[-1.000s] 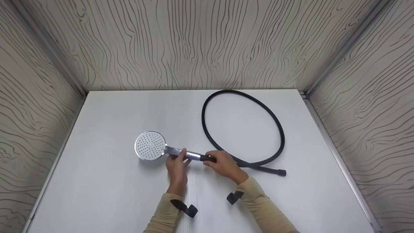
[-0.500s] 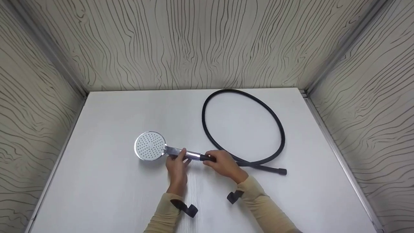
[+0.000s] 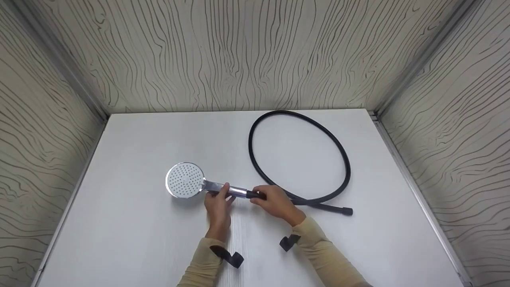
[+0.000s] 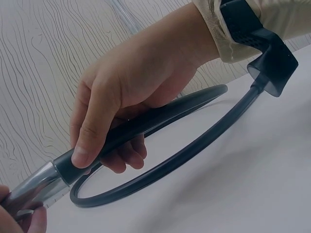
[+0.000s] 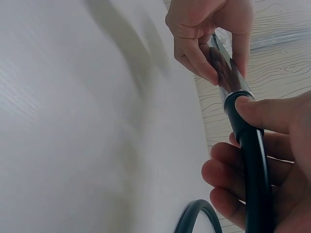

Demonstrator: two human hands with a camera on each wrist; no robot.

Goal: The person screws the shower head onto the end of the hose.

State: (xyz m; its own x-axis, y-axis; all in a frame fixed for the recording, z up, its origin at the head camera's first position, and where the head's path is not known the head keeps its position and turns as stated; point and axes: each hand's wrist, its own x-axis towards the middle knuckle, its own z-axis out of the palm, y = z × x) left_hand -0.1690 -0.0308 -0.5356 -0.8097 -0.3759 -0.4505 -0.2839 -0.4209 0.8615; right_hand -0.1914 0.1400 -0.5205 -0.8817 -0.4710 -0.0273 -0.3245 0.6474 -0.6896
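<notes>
A chrome shower head with a round white spray face points up at the left of centre in the head view. My left hand grips its silver handle, thumb on top and fingers beneath. At the handle's end sits the black fitting of a shower hose. My right hand holds that fitting, and in the right wrist view its thumb presses close to the chrome rim while the fingers curl under the hose. Fitting and handle meet end to end in line.
The hose loops across the right half of the white table, crosses itself, and finishes in a loose black end connector. Wood-grain panels wall the table at the back and both sides. A black wrist mount sits on each sleeve.
</notes>
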